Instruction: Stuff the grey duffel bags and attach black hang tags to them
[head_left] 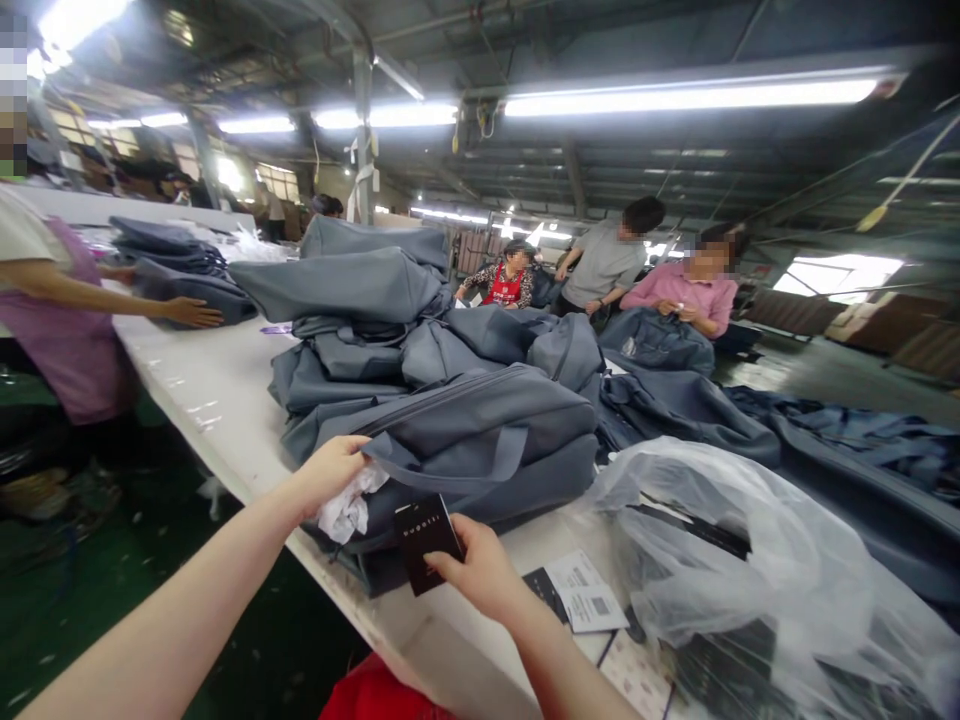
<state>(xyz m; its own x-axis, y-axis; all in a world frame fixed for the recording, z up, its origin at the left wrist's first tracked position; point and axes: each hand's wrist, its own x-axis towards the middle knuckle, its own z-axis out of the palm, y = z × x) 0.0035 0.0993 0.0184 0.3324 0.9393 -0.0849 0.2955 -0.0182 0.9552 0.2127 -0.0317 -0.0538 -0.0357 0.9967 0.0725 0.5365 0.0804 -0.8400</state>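
Note:
A dark blue-grey bag (480, 420) lies on its side in front of me, zipper along its top and a loop handle (442, 478) on the near side. My left hand (336, 474) is closed on the left end of that handle. Crumpled white tissue paper (354, 505) hangs just below its fingers; whether the hand grips it too is hidden. Between thumb and fingers, my right hand (480, 562) holds a black hang tag (426, 545) with pale lettering, close in front of the bag. On the table beside this hand are a white printed card (586, 590) and another black tag (546, 592).
Several similar bags (337, 290) are piled behind. A clear plastic bag (712, 560) with dark items covers the right side of the white table (202, 400). At left, a co-worker's hand (193, 312) rests on a folded bag. Other people stand or sit beyond the pile.

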